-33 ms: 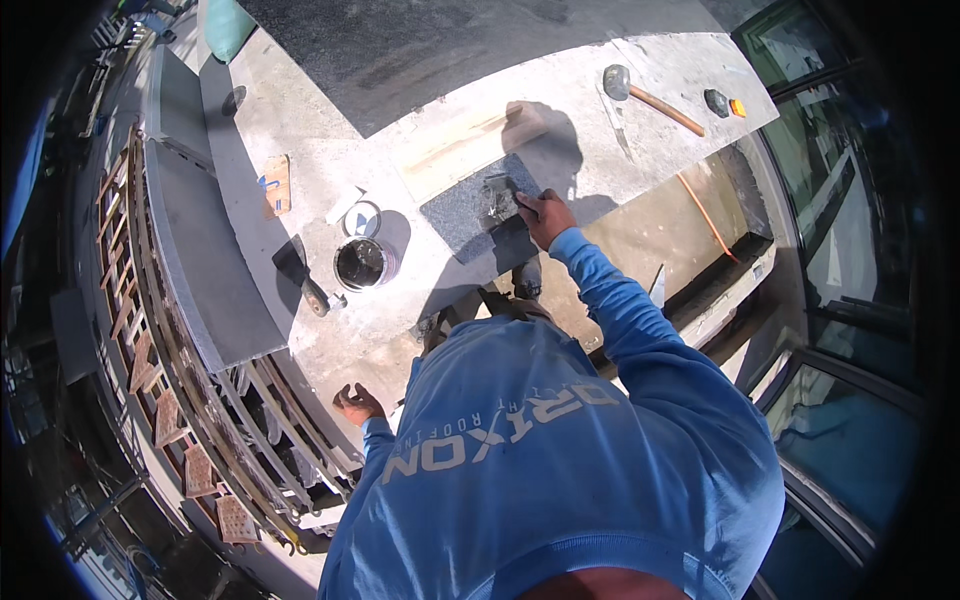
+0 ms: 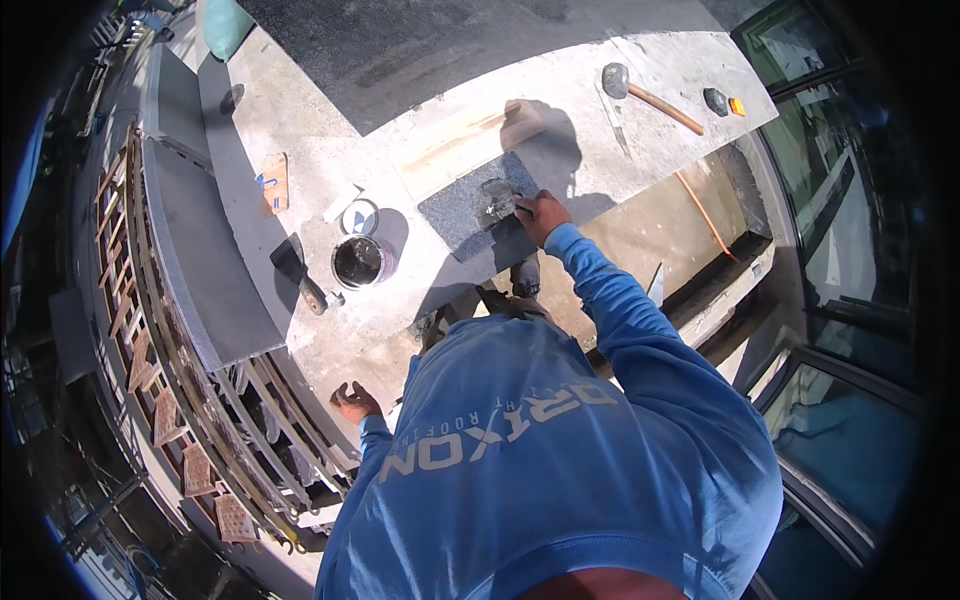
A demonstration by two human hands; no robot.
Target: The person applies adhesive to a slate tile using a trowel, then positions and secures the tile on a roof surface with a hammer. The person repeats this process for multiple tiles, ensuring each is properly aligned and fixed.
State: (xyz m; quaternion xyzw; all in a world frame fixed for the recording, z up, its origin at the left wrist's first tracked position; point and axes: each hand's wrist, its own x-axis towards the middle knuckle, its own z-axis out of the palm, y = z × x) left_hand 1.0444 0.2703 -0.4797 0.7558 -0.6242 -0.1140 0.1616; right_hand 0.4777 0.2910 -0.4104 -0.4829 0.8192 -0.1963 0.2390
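Observation:
My right hand (image 2: 545, 217) is closed on a putty knife (image 2: 497, 202), its blade over a speckled dark-grey stone tile (image 2: 462, 212). A greyish smear shows around the blade. The tile lies flat at the near edge of a pale slab (image 2: 595, 150), partly in shadow. Low on the left, my left hand (image 2: 355, 402) hangs with curled, parted fingers and nothing visible in it. Between the two stands a round tin (image 2: 358, 262) with dark contents, its round lid (image 2: 360, 217) just behind. Left of the tin lies a broad dark-bladed trowel (image 2: 290, 262).
A wooden-handled mallet (image 2: 655, 103) lies at the right back, with a dark lump (image 2: 716, 101) and a small orange object (image 2: 737, 107) farther right. On the left are a tan float-like piece (image 2: 274, 183) and grey panels (image 2: 205, 265). A large dark slab (image 2: 440, 55) spans the back.
My right hand and the putty knife have shifted slightly left over the tile. My left hand has barely moved.

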